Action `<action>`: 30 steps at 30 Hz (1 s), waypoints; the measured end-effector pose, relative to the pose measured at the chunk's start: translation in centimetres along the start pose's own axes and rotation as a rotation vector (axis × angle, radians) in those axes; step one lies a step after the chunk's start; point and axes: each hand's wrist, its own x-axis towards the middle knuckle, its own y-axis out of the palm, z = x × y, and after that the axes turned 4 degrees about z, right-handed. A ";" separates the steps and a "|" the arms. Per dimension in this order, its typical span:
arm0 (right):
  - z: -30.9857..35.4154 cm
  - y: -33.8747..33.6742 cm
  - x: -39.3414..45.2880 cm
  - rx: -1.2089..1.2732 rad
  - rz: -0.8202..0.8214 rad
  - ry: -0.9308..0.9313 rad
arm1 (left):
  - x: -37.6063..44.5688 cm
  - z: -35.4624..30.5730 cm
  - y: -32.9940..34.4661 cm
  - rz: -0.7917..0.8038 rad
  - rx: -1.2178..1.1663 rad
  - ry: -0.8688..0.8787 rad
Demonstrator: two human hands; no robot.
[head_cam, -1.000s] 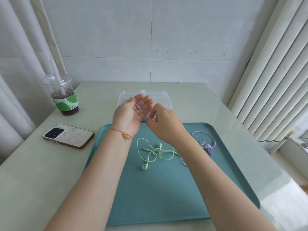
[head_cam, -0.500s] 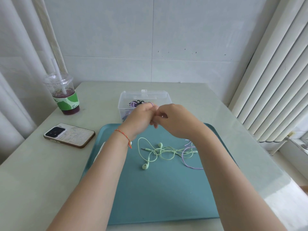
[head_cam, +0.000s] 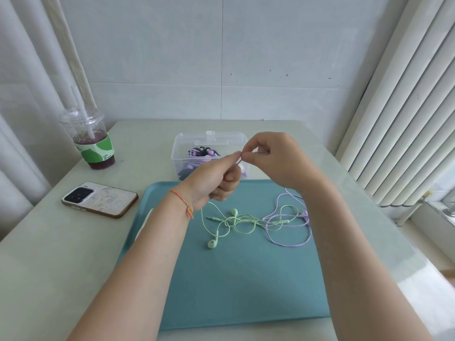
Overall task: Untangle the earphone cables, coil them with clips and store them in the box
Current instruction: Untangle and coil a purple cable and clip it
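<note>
My left hand [head_cam: 216, 178] and my right hand [head_cam: 275, 159] meet above the far edge of the teal tray [head_cam: 246, 291], both pinching one end of the purple earphone cable [head_cam: 288, 242]. The rest of that cable hangs from my right hand and loops on the tray. It overlaps the green earphones [head_cam: 231, 223], which lie tangled in the tray's middle. Behind my hands stands the clear plastic box [head_cam: 184, 146], open, with a clipped purple coil [head_cam: 203, 152] inside.
A phone [head_cam: 99, 199] lies face down left of the tray. A plastic cup with a dark drink and a straw [head_cam: 92, 141] stands at the table's back left. Vertical blinds hang along the right side, and a tiled wall closes the back.
My hands came together and rose slightly in front of the box. The left hand went from open palm to pinching the purple cable end, and more purple cable now lies spread on the tray.
</note>
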 end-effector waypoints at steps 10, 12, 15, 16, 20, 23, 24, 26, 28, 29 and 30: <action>-0.7 0.4 0.5 0.164 -0.063 -0.009 | -0.6 0.6 -0.9 0.323 -0.186 0.200; -0.8 0.5 0.5 0.189 -0.056 0.000 | -0.5 0.8 -1.0 0.337 -0.185 0.216; -0.8 0.4 0.5 0.252 -0.077 -0.004 | -0.4 1.0 -1.1 0.322 -0.130 0.221; -0.7 0.3 0.5 0.270 -0.079 -0.012 | -0.3 1.1 -1.1 0.302 -0.098 0.209; -0.6 0.3 0.4 0.257 -0.072 -0.031 | 0.0 1.0 -0.6 0.206 0.010 0.148; -0.8 0.3 0.4 0.304 -0.089 -0.014 | -0.2 0.6 -0.3 0.174 -0.068 0.110; -0.9 0.4 0.4 0.339 -0.093 -0.007 | -0.3 0.3 -0.2 0.206 -0.121 0.100; -1.1 0.9 0.5 0.427 -0.060 0.023 | -0.5 -0.2 -0.2 0.267 -0.224 0.115; -1.3 1.7 0.6 0.494 0.012 0.068 | -0.6 -0.5 -0.4 0.292 -0.396 0.175; -1.2 2.1 0.5 0.485 0.048 0.084 | -0.6 -0.6 -0.5 0.296 -0.513 0.209; -1.2 2.5 0.5 0.442 0.084 0.089 | -0.5 -0.6 -0.6 0.284 -0.630 0.244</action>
